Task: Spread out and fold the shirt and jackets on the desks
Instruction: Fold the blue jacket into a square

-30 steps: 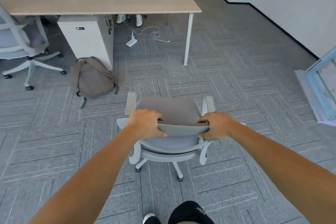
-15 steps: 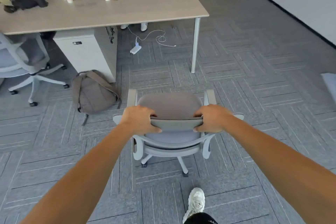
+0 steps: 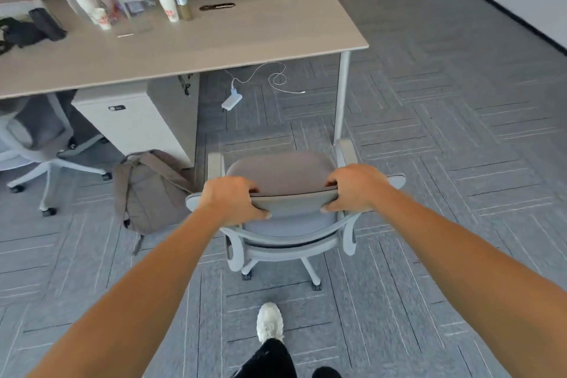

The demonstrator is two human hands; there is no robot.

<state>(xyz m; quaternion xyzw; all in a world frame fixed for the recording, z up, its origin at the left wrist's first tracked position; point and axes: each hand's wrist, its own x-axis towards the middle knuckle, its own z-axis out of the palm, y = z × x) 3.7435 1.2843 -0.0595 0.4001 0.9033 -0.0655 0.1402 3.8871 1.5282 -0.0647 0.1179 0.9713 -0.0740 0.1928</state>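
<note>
Change in view: I am drawing nearer to the desk (image 3: 245,37) than half a second ago. It is filling more of the top of the view, and the things on it are showing larger.
Change in the chair: the chair (image 3: 282,173) I am pushing is rolling closer to the desk leg (image 3: 341,95). Its right armrest is now lying close by the foot of that leg.
Change underfoot: my white shoe (image 3: 269,321) is landing further forward and more to the left behind the chair.
Writing: the white cups (image 3: 168,8) on the desk are carrying red print, and the drawer cabinet (image 3: 135,120) under it is wearing a small dark label. Both are too blurred for me to read.
Left hand: my left hand (image 3: 228,199) is still clamping the left end of the top edge of the chair's back, with my fingers hooking over the far side and my thumb pressing the near side.
Right hand: my right hand (image 3: 356,187) is gripping the right end the same way, fingers curled tight round the edge.
Task's things: a dark bundle (image 3: 21,35) is lying at the desk's far left. I cannot tell whether it is a jacket.
Around: a brown backpack (image 3: 150,190) is sitting on the floor between the cabinet and the chair. A white charger (image 3: 231,100) is trailing its cable under the desk.
</note>
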